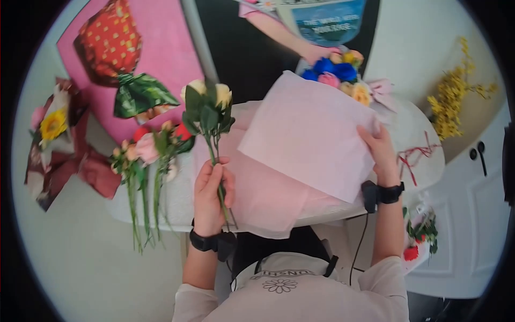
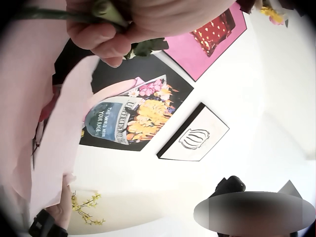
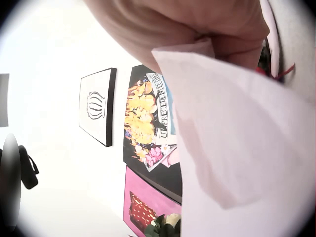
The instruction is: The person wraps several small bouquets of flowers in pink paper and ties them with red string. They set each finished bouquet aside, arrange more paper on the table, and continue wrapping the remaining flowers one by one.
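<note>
My left hand (image 1: 213, 185) grips the green stems of a small bunch of cream roses (image 1: 208, 104), blooms upward, over the table's left part. In the left wrist view, cut stem ends (image 2: 104, 10) poke out past curled fingers. On the other side my right hand (image 1: 380, 150) pinches the right edge of a pale pink sheet of wrapping paper (image 1: 311, 134), which stands tilted up from the table. The same sheet (image 3: 247, 128) fills much of the right wrist view and hides part of the fingers. More pink paper (image 1: 257, 198) lies flat beneath it.
Loose pink and red flowers (image 1: 147, 150) lie on the left of the white table (image 1: 429, 121), stems over its edge. A blue and pink bouquet (image 1: 335, 72) stands behind the paper. Red ribbon (image 1: 416, 161) lies at right, and a wrapped sunflower bouquet (image 1: 53, 126) stands far left.
</note>
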`<state>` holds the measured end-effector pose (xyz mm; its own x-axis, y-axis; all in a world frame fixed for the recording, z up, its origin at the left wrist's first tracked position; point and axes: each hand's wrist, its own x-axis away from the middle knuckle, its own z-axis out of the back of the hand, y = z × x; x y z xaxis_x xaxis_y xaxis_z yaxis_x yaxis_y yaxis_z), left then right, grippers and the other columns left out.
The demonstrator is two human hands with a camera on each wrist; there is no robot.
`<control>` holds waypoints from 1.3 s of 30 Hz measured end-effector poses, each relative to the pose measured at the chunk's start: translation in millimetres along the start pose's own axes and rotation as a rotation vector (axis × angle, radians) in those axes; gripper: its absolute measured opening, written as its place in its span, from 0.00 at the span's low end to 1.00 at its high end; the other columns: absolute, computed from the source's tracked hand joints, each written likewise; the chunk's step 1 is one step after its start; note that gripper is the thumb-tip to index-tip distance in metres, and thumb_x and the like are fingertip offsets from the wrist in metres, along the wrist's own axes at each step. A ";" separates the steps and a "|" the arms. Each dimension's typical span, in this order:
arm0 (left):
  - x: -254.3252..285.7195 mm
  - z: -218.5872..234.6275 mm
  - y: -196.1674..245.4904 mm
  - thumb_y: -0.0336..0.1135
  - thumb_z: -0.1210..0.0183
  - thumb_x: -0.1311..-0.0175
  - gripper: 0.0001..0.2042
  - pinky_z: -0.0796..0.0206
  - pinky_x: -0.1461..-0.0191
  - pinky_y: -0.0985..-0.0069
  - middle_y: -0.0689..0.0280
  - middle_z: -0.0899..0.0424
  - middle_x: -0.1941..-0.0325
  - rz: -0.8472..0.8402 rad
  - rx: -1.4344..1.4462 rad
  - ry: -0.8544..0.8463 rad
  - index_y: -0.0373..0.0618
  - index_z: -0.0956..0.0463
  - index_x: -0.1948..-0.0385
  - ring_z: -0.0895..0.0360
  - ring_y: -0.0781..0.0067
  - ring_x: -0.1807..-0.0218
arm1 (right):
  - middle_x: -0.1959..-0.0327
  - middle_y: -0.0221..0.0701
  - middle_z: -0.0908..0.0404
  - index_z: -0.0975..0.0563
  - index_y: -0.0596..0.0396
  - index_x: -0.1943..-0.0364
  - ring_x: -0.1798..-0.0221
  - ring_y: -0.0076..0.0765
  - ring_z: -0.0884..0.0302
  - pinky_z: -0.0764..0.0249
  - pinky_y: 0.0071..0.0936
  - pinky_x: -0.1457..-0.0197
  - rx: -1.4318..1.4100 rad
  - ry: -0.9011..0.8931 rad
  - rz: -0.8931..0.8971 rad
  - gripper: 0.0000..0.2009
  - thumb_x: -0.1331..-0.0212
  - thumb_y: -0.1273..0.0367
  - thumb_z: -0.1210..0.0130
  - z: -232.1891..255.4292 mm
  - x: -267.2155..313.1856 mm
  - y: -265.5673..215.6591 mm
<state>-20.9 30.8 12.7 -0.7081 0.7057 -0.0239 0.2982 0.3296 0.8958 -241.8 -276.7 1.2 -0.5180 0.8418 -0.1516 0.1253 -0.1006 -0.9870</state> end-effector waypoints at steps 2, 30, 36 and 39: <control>4.0 4.2 10.6 0.35 0.55 0.24 0.10 0.51 0.85 0.86 0.69 0.28 0.77 -0.022 0.068 -0.012 0.41 0.30 0.51 0.45 0.85 0.88 | 0.47 0.37 0.22 0.32 0.66 0.40 0.52 0.28 0.22 0.24 0.26 0.51 -0.141 -0.024 -0.037 0.26 0.40 0.71 0.38 -18.2 1.9 -10.3; 8.5 -26.4 -7.5 0.37 0.55 0.23 0.09 0.48 0.75 0.84 0.72 0.33 0.73 0.052 0.342 -0.082 0.44 0.32 0.50 0.43 0.85 0.79 | 0.61 0.27 0.18 0.25 0.55 0.47 0.66 0.23 0.23 0.28 0.27 0.60 0.311 -0.673 0.153 0.15 0.37 0.68 0.44 -120.5 96.8 -52.3; 13.3 -56.1 -19.6 0.37 0.54 0.24 0.08 0.36 0.66 0.80 0.68 0.27 0.68 0.045 0.321 -0.104 0.46 0.34 0.52 0.33 0.80 0.72 | 0.72 0.32 0.21 0.27 0.58 0.60 0.69 0.30 0.23 0.29 0.30 0.65 0.345 -0.871 0.088 0.12 0.31 0.62 0.49 -133.5 120.9 -20.3; 14.7 -54.8 -23.5 0.38 0.54 0.24 0.08 0.31 0.61 0.78 0.66 0.24 0.67 0.037 0.260 -0.190 0.46 0.34 0.53 0.26 0.77 0.67 | 0.77 0.33 0.23 0.29 0.58 0.63 0.73 0.35 0.23 0.29 0.34 0.66 0.227 -0.891 -0.102 0.14 0.29 0.60 0.53 -129.8 123.7 -20.9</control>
<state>-73.3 -0.9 15.6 -0.5689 0.8166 -0.0980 0.4924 0.4336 0.7547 -198.6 -101.7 10.0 -0.9888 0.1426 0.0443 -0.0765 -0.2290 -0.9704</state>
